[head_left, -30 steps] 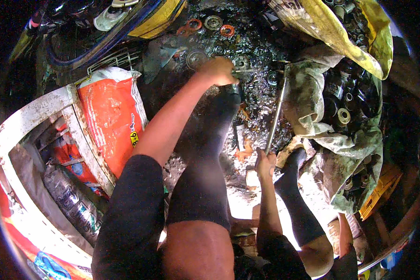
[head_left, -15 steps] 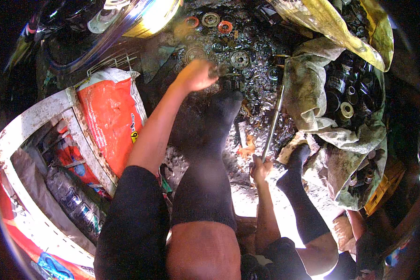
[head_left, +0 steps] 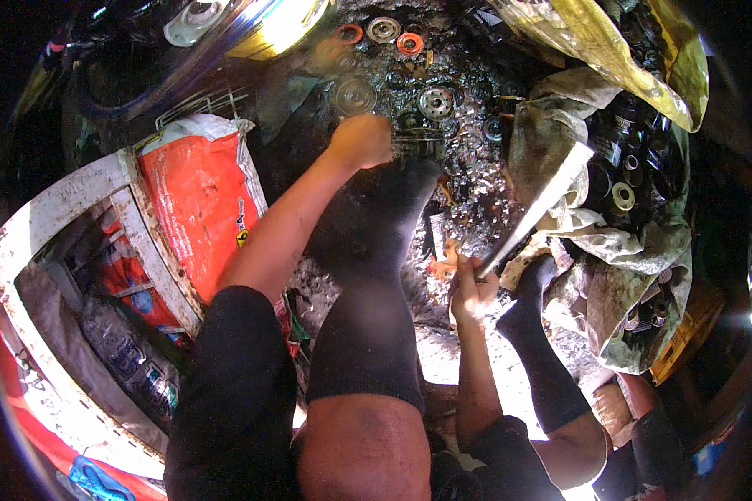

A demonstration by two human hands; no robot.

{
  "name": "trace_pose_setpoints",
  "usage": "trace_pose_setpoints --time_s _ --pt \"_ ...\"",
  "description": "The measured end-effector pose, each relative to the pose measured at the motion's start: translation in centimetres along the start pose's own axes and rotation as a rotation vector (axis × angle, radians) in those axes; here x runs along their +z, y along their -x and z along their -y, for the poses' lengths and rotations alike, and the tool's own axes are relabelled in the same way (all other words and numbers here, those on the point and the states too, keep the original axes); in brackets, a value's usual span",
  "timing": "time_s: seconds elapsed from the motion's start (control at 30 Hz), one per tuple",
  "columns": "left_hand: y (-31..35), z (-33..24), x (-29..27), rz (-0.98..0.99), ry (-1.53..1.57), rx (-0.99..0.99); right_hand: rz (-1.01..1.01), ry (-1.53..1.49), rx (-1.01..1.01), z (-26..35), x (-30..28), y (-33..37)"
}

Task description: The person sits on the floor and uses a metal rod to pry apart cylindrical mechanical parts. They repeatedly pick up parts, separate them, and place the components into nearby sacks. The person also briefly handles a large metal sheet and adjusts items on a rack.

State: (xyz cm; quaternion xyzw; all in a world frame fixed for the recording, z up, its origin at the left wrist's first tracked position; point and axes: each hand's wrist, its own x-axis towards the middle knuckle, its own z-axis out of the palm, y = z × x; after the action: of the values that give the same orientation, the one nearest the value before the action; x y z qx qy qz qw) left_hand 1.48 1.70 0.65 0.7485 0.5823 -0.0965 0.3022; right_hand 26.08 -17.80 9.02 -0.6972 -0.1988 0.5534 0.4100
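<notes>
My left hand [head_left: 363, 140] is closed in a fist just past my black-socked foot, beside a dark round can-like piece [head_left: 418, 144]. What its fingers hold, if anything, is hidden. My right hand [head_left: 474, 292] is wrapped round the lower end of a metal bar [head_left: 541, 205], which slants up and to the right with its bright free end raised. Beyond my left hand, a pale metal disc with holes [head_left: 436, 103] and an orange ring [head_left: 409, 43] lie on the black, oily ground among other round metal pieces.
On the right, a dirty cloth sack [head_left: 551, 125] holds several dark cans; a yellow sack [head_left: 589, 46] lies above it. On the left stand a red bag [head_left: 196, 209] and a rusty white frame [head_left: 67, 204]. My legs stretch across the middle.
The bar has swung up and to the right, its free end lifting off the ground area. My left hand has shifted slightly, and the dark piece by its fingers no longer shows there.
</notes>
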Motion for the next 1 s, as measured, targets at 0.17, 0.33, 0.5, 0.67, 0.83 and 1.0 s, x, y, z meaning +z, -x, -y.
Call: trace_pose_setpoints --time_s 0.17,0.33,0.5,0.67,0.83,1.0 --pt "-0.8 -0.1 0.0 0.081 -0.001 0.002 0.150 0.173 -0.404 0.8 2.0 -1.2" --pt "-1.4 1.1 1.5 0.048 -0.021 0.189 -0.055 0.617 0.110 -1.5 2.1 -3.1" --pt "-1.0 0.4 -0.3 0.168 -0.108 0.057 0.002 0.067 -0.128 -2.1 2.2 -1.2" --pt "-0.3 -2.2 -3.4 0.227 -0.119 -0.036 -0.062 0.675 0.171 -4.7 0.0 -3.5" --pt "-3.2 -2.2 -5.6 0.090 -0.018 0.096 -0.211 0.200 0.321 -5.9 -4.1 -3.2" --pt "-5.7 -1.7 -2.3 0.218 0.018 0.288 -0.185 0.238 0.303 -6.6 -7.2 -3.1"
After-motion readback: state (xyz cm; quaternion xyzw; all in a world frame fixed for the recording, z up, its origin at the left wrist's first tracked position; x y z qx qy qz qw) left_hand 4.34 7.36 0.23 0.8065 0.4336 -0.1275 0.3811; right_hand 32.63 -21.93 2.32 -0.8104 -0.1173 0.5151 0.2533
